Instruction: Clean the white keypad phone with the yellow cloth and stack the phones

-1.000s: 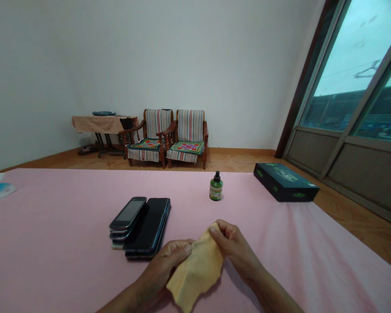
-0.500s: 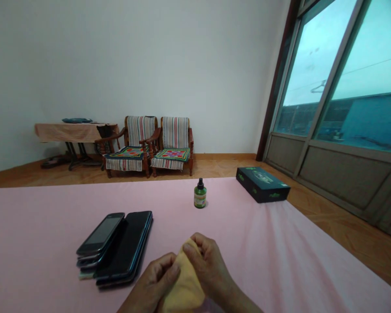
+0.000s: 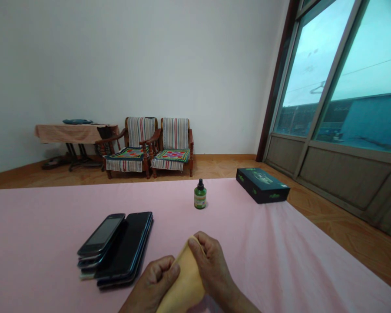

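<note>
A yellow cloth is stretched between my two hands at the bottom middle, above the pink-covered table. My left hand pinches its left edge between thumb and fingers. My right hand grips the upper right corner, thumb on top. To the left of my hands lie two stacks of phones side by side, a smaller stack and a stack of larger dark phones. Beyond my hands a green bottle with a black cap stands upright.
A flat black box with green print lies at the table's far right edge. Past the table are two wooden chairs with striped covers and a cloth-covered side table. Windows line the right side.
My right hand has moved slightly up and right, and the cloth between my hands is pulled tauter. The phones, bottle and box have not moved on the table.
</note>
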{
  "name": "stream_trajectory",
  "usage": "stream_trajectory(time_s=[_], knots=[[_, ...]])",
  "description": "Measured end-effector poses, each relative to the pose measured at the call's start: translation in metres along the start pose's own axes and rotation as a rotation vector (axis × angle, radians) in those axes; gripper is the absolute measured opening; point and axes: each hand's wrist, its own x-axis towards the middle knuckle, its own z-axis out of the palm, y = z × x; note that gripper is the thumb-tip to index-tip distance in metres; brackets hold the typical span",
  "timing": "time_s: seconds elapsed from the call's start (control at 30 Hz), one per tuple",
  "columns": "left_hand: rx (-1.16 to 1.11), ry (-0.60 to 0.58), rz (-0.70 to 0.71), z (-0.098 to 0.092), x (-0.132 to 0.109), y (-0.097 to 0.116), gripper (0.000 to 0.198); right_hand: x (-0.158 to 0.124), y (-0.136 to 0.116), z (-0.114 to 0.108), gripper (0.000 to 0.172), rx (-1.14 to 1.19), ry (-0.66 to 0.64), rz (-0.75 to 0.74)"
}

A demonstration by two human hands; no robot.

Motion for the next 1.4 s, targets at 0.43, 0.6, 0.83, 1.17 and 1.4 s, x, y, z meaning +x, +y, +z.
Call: stream_trajectory(time_s=[0.43, 0.6, 0.83, 1.17, 1.4], knots=[[0.026, -0.031, 0.03, -0.002, 0.001, 0.0, 0.042, 0.003, 0.004, -0.001, 0.038, -0.042, 0.029, 0.002], [0.052, -0.061, 0.03, -0.005, 0.001, -0.004, 0.043, 0.002, 0.006, -0.002, 0.039, -0.043, 0.035, -0.001], [0.085, -0.062, 0.036, -0.001, -0.004, 0.0, 0.045, 0.003, 0.008, -0.002, 0.039, -0.058, 0.04, -0.02], [0.048, -0.096, 0.083, 0.0, -0.004, -0.001, 0.037, 0.002, 0.013, 0.002, 0.037, -0.071, 0.019, 0.015], [0.179, -0.087, 0.285, 0.001, -0.01, 0.005, 0.028, 0.002, 0.016, 0.005, 0.035, -0.124, 0.018, 0.009]])
